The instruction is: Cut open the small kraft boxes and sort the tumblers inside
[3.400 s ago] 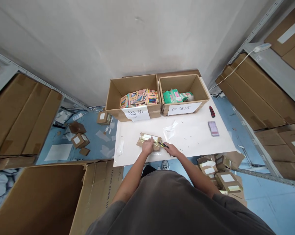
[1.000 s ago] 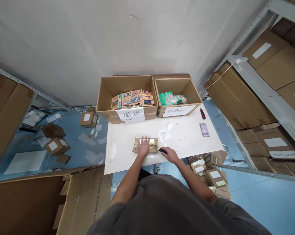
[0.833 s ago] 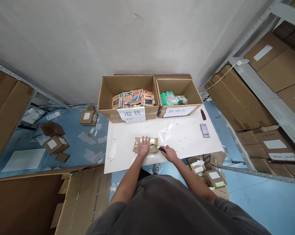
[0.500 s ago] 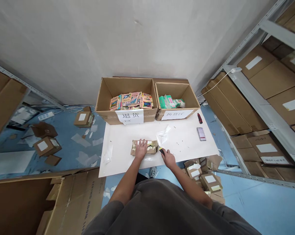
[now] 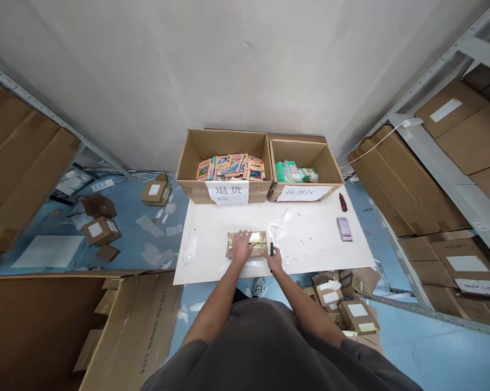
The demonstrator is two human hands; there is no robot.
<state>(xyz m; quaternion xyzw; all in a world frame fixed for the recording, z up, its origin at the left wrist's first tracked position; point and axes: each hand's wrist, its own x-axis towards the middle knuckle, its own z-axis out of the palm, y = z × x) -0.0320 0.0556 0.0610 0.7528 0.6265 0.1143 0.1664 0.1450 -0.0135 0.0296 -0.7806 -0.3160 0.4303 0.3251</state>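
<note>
A small brown taped parcel (image 5: 258, 240) lies on the white table (image 5: 318, 239) near its front edge. My left hand (image 5: 242, 246) rests flat on top of it, fingers spread. Just right of the parcel, my right hand (image 5: 274, 262) is closed round a black and yellow utility knife (image 5: 271, 248), whose tip points away from me beside the parcel's right end. A crumpled clear plastic bag (image 5: 279, 228) lies just beyond the knife.
Two open labelled cartons stand at the table's back: the left carton (image 5: 224, 187) holds colourful packs, the right carton (image 5: 305, 187) green ones. A red-handled tool (image 5: 343, 202) and a small purple item (image 5: 344, 228) lie right. Small parcels (image 5: 352, 309) litter the floor; shelves flank both sides.
My right hand has swung the knife from lying sideways at the parcel's right end to pointing away from me. The left hand stays pressed on the parcel. The camera has shifted.
</note>
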